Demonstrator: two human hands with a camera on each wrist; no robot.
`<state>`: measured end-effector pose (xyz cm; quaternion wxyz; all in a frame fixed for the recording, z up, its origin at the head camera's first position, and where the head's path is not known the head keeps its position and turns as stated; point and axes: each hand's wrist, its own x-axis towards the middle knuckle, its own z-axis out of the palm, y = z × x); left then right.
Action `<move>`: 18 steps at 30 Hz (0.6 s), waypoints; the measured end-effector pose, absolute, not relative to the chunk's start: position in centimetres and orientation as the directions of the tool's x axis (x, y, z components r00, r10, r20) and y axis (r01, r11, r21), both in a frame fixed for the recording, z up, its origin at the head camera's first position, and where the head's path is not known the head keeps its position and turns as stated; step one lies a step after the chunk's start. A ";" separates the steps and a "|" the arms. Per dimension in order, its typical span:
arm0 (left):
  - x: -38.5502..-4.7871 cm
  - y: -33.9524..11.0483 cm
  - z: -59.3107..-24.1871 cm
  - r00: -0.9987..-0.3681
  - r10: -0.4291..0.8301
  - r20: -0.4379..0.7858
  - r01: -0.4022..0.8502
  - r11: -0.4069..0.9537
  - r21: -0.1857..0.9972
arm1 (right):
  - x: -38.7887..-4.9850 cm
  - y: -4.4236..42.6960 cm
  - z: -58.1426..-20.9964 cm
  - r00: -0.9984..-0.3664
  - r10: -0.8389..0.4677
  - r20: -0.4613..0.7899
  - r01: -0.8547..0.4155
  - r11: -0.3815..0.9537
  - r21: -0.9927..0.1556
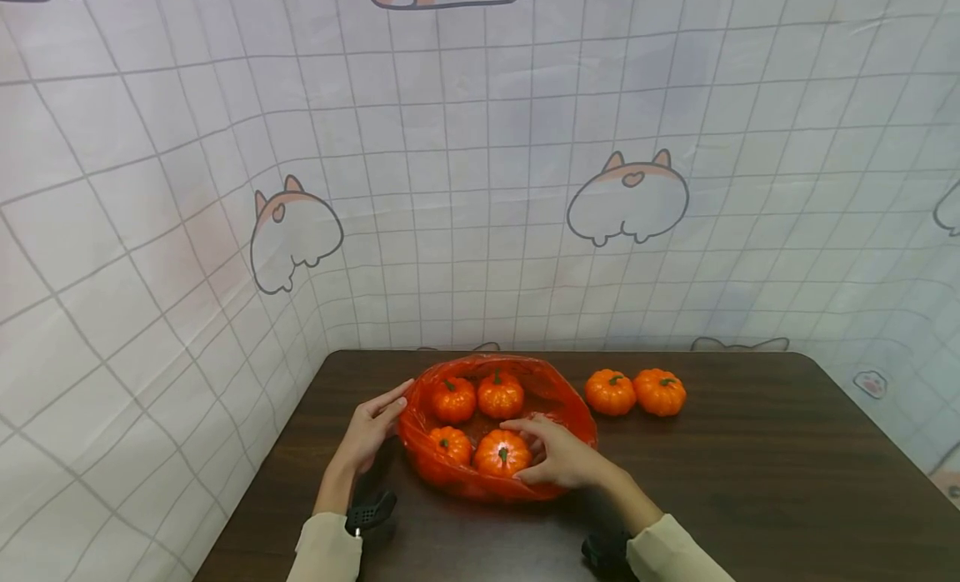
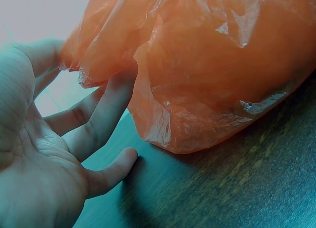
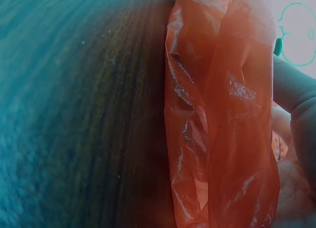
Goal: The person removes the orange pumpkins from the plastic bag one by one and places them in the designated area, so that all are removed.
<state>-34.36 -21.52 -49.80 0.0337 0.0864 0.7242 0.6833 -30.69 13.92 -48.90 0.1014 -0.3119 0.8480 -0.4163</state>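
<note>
My right grip (image 1: 561, 454) curls round the nearest pumpkin (image 1: 497, 459) inside the orange bag (image 1: 564, 400); my left grip (image 1: 371, 432) pinches the bag's left edge. If I slacken there, sagging film could snag my fingers.

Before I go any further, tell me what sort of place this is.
Probably a makeshift recording corner: a wrinkled, cartoon-printed sheet hangs as a backdrop behind a dark wood-look table, and a black device sits by the person's left wrist. The wider room stays out of view.
</note>
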 end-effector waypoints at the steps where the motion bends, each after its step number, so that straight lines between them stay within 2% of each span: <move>1: -34.3 -21.5 -49.8 -0.983 0.172 0.071 0.081 0.053 0.995 | -30.7 13.9 -48.9 -0.786 -0.612 0.091 -0.447 0.460 -0.768; 18: -34.3 -21.5 -49.8 -0.985 0.164 0.062 0.071 0.055 0.996 | -30.8 14.3 -48.1 -0.826 -0.546 0.142 -0.426 0.440 -0.791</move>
